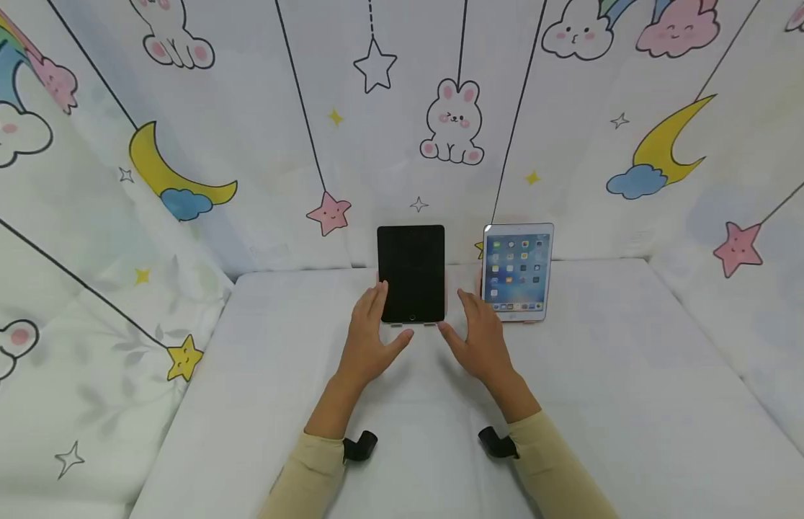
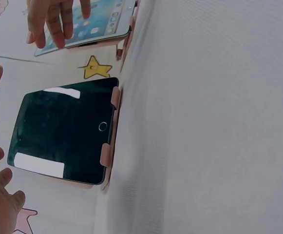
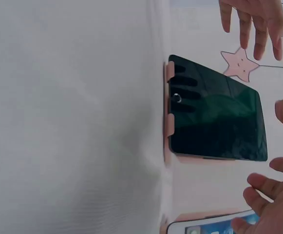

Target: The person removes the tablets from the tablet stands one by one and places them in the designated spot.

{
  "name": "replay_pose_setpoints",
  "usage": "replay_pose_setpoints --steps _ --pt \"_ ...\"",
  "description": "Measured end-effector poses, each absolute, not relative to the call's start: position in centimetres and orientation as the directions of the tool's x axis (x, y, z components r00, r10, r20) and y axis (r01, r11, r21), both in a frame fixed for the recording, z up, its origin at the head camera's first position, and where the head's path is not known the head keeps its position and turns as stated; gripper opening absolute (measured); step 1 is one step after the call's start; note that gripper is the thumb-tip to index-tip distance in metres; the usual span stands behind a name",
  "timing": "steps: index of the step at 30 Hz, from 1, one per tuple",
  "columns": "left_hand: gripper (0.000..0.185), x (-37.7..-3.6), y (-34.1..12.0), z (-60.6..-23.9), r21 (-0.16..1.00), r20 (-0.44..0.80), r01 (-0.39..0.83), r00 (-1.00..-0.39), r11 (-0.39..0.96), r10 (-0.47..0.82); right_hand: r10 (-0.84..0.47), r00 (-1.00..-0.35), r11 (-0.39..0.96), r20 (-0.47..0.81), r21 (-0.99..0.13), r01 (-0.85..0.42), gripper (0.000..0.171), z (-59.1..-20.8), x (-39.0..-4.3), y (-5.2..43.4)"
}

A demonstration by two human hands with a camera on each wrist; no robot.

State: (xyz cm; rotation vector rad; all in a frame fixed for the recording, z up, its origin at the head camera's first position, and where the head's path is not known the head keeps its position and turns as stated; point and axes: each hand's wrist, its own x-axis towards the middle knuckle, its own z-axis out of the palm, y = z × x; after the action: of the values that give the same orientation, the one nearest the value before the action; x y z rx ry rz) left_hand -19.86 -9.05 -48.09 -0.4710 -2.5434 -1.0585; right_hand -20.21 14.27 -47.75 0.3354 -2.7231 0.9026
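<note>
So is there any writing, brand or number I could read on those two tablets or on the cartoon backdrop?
None is readable.
Lit tablet: rows of app icons, their labels too small and blurred to read.
Dark tablet: blank screen, only a round home button, no brand shown.
Backdrop: drawn bunnies, stars, moons and clouds, no words.

The flat black tablet with a dark screen [image 1: 411, 272] stands upright on pink clips at the table's twelve o'clock edge.
</note>
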Motion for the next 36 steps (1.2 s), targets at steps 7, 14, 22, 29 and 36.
replay_pose_setpoints --steps 7,14,22,29,36 --pt "0.097 -21.1 -9.0 -47.5 0.785 0.381 0.348 -0.923 0.512 0.043 -0.042 -0.952 0.627 0.304 -0.734 -0.262 0.063 -46.3 -22.1 13.5" --pt "0.095 -23.4 -9.2 -47.6 0.897 0.306 0.282 -0.952 0.341 -0.019 0.041 -0.96 0.493 0.277 -0.841 -0.222 0.055 -46.8 -24.2 12.2" --pt "0.085 -24.8 -9.6 -49.3 0.937 0.244 0.217 -0.968 0.272 -0.066 0.156 -0.972 0.362 0.178 -0.926 -0.111 0.049 -48.4 -25.8 10.8" --pt "0.081 -25.2 -9.3 -50.5 0.964 0.19 0.165 -0.976 0.208 -0.105 0.198 -0.972 0.295 0.13 -0.953 -0.067 0.047 -49.9 -26.2 10.3" --pt "0.073 -25.5 -8.7 -51.6 0.974 0.172 0.145 -0.973 0.173 -0.152 0.229 -0.966 0.28 0.119 -0.958 -0.052 0.046 -50.9 -26.4 10.4"
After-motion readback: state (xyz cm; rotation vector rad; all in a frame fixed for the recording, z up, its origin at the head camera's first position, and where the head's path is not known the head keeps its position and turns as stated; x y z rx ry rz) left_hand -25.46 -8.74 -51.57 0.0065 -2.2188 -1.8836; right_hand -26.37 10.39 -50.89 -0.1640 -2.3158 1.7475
